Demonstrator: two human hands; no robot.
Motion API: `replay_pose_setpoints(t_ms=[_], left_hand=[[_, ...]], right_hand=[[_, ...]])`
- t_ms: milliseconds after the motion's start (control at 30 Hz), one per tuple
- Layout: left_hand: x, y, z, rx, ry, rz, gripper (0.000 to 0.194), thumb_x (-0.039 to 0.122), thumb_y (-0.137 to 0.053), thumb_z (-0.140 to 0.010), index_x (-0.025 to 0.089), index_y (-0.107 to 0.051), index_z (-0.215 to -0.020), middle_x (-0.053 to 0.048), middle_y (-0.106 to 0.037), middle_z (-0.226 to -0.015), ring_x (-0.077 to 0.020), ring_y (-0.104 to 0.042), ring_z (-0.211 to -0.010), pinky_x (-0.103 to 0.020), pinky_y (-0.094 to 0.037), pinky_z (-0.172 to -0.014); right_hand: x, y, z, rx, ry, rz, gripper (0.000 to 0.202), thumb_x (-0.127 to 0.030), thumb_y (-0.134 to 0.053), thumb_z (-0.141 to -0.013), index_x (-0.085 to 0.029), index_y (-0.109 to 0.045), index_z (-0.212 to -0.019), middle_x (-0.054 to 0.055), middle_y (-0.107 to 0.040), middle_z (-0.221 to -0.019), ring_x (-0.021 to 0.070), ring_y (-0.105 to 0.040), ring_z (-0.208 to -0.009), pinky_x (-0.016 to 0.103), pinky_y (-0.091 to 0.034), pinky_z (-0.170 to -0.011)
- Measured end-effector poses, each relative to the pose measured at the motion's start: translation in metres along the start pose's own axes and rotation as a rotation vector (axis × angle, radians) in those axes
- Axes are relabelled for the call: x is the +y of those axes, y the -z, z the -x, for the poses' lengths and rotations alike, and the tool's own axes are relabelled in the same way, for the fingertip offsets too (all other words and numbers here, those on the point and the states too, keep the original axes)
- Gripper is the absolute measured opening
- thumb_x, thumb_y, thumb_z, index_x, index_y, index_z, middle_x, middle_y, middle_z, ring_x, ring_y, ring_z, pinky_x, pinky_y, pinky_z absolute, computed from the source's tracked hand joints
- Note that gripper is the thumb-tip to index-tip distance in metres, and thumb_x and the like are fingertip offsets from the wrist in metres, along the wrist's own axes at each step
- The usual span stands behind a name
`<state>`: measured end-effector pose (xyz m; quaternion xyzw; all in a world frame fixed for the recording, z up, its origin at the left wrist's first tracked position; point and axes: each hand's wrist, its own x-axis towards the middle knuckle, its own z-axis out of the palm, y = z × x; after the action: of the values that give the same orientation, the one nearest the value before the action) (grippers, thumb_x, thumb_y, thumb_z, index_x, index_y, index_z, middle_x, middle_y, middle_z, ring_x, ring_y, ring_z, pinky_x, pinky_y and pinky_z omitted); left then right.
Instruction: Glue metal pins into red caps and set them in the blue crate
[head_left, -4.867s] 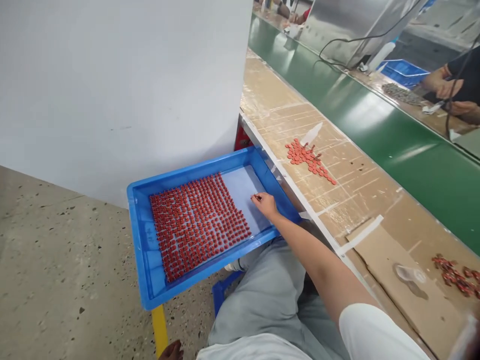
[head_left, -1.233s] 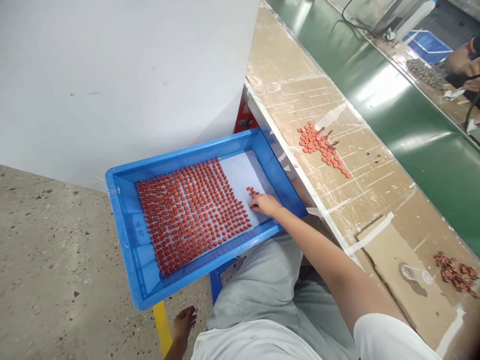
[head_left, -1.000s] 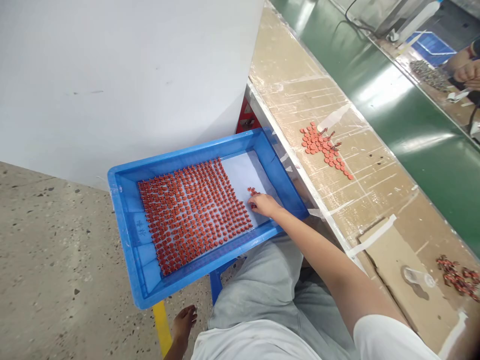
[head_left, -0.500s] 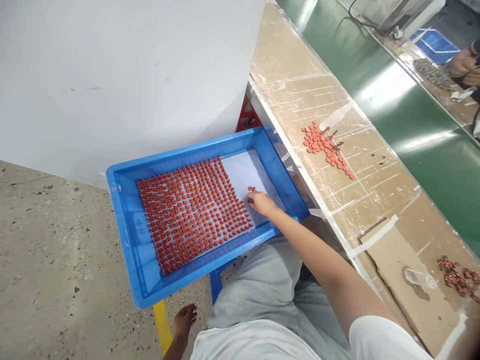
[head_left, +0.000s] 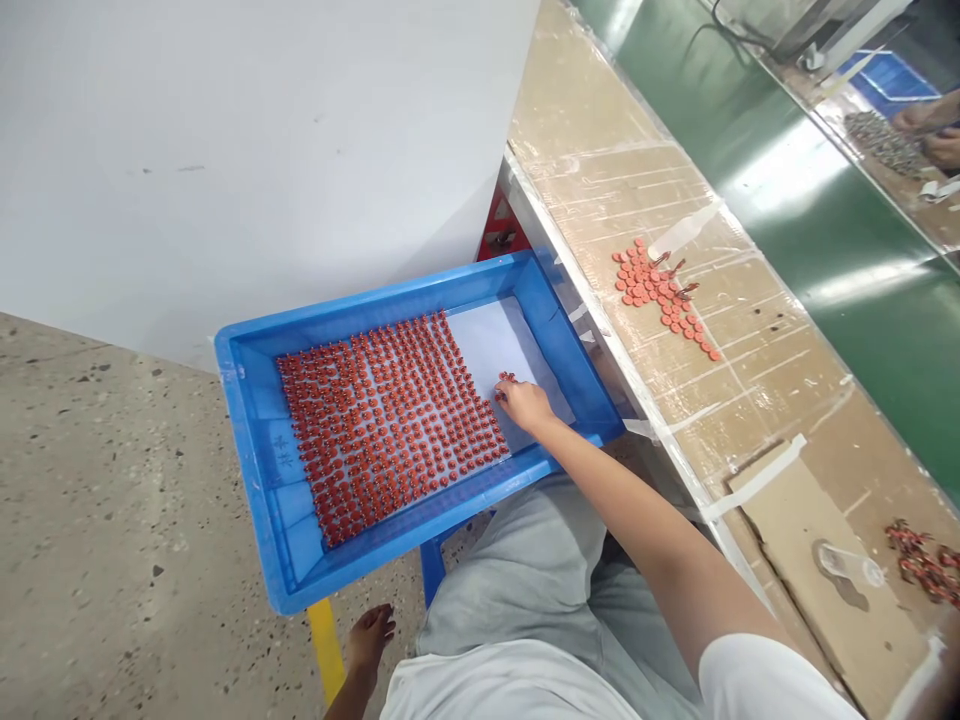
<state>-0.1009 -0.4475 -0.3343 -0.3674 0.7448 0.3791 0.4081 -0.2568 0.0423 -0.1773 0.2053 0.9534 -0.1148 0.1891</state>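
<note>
Small red round parts with tiny metal ends stand in close rows on a white sheet inside a blue plastic tray. My right hand reaches over the right edge of these rows, thumb and fingers pinched on a small red part mostly hidden by the fingertips. Just beyond the fingertips, a few loose red parts lie on the sheet. Hanging low over the floor, left of my knees, my left hand is loosely curled with fingers a little apart, holding nothing that I can see.
Along the right runs a worktable with a cluster of orange-red discs, a cardboard sheet, a small clear cup and a dark red pile. Beyond a green belt, another person's hands work near a blue bin.
The view has shifted slightly, so the table appears farther right. My right hand stays at almost the same spot over the sheet. My left hand is unchanged; the other person's hands have moved.
</note>
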Motion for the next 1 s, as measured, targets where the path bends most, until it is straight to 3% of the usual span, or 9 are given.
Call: replay_pose_setpoints(t_ms=[100, 500, 1000], left_hand=[[-0.003, 0.001, -0.005, -0.050, 0.014, 0.049, 0.028, 0.036, -0.067, -0.052, 0.017, -0.068, -0.071, -0.007, -0.068, -0.068, -0.0257, -0.069, -0.075, -0.032, -0.055, -0.065], [-0.022, 0.003, -0.016, -0.056, 0.010, 0.107, 0.040, 0.042, -0.069, -0.051, 0.015, -0.067, -0.081, -0.010, -0.070, -0.083, -0.0226, -0.067, -0.072, -0.034, -0.055, -0.067], [-0.035, 0.006, -0.023, -0.056, 0.004, 0.096, 0.044, 0.043, -0.069, -0.053, 0.013, -0.068, -0.085, -0.007, -0.069, -0.073, -0.0181, -0.066, -0.066, -0.031, -0.053, -0.065]], right_hand=[[-0.004, 0.001, -0.003, -0.003, -0.009, 0.007, 0.030, -0.024, -0.051, -0.088, -0.025, -0.062, -0.116, 0.011, -0.072, -0.098, 0.0228, -0.066, -0.093, 0.029, -0.046, -0.079], [-0.014, 0.007, -0.009, -0.007, 0.011, -0.042, 0.036, -0.028, -0.047, -0.091, -0.026, -0.056, -0.126, 0.010, -0.069, -0.110, 0.0240, -0.065, -0.097, 0.032, -0.045, -0.085], [-0.013, 0.002, -0.010, 0.008, 0.031, -0.083, 0.045, -0.022, -0.044, -0.089, -0.030, -0.048, -0.133, 0.002, -0.069, -0.115, 0.0207, -0.064, -0.102, 0.032, -0.047, -0.090]])
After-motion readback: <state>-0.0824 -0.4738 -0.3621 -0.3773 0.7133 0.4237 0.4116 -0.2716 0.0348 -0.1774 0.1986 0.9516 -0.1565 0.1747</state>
